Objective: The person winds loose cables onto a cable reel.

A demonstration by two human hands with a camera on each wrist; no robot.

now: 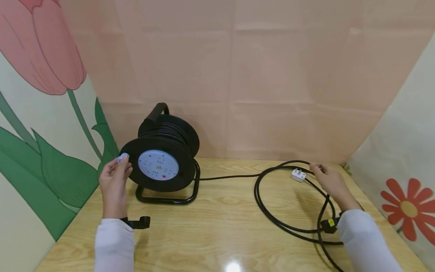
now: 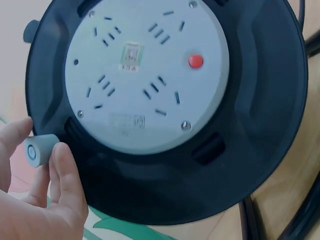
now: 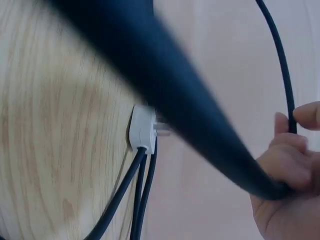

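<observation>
A black cable reel [image 1: 185, 172] stands on the table at the left, its round pale-blue socket panel [image 1: 158, 165] facing me. At the reel's left rim, my left hand [image 1: 114, 179] holds the small blue-grey crank knob [image 2: 42, 150] between thumb and fingers. One black cable [image 1: 231, 176] runs from the reel to loose loops at the right. With thumb and fingers, my right hand [image 1: 333, 184] pinches the cable [image 3: 284, 65] at the far side of these loops. The white plug [image 1: 298, 175] on the cable lies just left of this hand, pins showing.
The reel rests on a black tube stand [image 1: 166, 201] and has a carrying handle [image 1: 158, 111] on top. Bare wooden table [image 1: 217, 223] lies between the reel and the loops. A pinkish sheet [image 1: 231, 75] hangs behind, with flower-printed panels at both sides.
</observation>
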